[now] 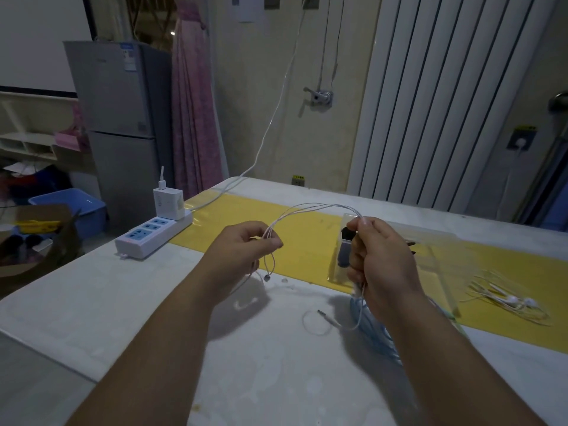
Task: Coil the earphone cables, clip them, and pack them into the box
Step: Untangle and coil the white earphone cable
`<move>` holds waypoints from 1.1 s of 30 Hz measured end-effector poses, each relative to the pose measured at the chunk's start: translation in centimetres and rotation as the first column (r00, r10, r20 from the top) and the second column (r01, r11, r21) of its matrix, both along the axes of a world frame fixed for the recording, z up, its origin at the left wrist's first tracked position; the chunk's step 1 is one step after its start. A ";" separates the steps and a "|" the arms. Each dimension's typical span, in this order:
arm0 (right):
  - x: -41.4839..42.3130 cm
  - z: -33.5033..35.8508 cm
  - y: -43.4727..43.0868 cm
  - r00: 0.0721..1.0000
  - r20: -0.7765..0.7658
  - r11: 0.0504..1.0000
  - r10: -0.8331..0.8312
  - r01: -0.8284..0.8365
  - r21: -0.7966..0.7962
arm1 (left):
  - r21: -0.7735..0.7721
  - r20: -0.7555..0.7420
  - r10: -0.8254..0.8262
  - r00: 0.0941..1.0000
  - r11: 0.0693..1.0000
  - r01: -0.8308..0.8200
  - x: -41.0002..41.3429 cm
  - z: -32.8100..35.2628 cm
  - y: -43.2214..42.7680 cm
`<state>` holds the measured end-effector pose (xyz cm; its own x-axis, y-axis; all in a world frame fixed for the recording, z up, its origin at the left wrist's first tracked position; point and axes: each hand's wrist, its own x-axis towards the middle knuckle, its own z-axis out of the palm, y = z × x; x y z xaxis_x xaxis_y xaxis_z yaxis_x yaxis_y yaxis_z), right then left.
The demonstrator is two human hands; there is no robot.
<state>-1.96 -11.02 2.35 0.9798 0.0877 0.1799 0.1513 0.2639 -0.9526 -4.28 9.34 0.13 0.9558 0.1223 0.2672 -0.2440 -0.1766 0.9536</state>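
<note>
Currently held: one white earphone cable (310, 207), looped into several strands that arch between both hands at the centre of the frame.
Left hand (246, 247): pinches one end of the strands between thumb and fingertips; one earbud (266, 278) dangles just below it.
Right hand (381, 259): fingers curled round the other end of the strands; the cable tail drops from the fist to the table (276, 364).
Jack plug (322, 313): one, lying on the table at lower centre, apart from both hands.
Spare earphones (510, 299): one loose white set at the right edge, two earbuds visible, on the yellow strip (246, 216).
Clear box (430, 238): one, behind the right hand; dark items inside, count cannot be told.
Blue cable (368, 327): one bundle, under the right forearm.
Power strip (153, 238): one, left of centre, carrying one white charger (169, 204).
</note>
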 end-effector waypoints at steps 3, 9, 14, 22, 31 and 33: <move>0.1 -0.2 -0.1 0.999 0.006 0.999 -0.035 0.036 -0.039 | -0.137 0.011 -0.016 1.000 0.990 0.018 0.0 0.0 -0.1; 0.6 -1.1 0.4 0.999 0.034 0.976 -0.032 0.038 -0.212 | -0.280 0.004 -0.081 0.997 0.957 0.079 -0.4 0.3 -0.4; 0.1 -1.7 1.0 0.997 -0.016 0.961 0.079 -0.081 -0.264 | -0.119 0.087 0.051 0.995 0.992 -0.041 -0.5 0.6 -0.9; -0.7 -2.0 2.1 0.971 0.014 0.886 0.240 -0.214 -0.411 | -0.143 0.165 0.088 0.982 0.988 -0.064 -0.4 0.7 -1.3; -1.4 -1.8 2.7 0.953 0.004 0.792 0.303 -0.249 -0.557 | -0.154 0.090 0.056 0.994 0.987 -0.042 -0.2 0.4 -0.9; -1.1 -1.5 2.4 0.951 -0.067 0.815 0.302 -0.294 -0.500 | -0.162 0.081 0.042 0.996 0.986 -0.029 -0.1 0.3 -0.9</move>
<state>-3.09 -8.59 0.89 0.8886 0.4564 0.0461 0.1584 -0.2109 -0.9646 -4.37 8.43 0.44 0.9252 0.2035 0.3205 -0.3206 -0.0331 0.9466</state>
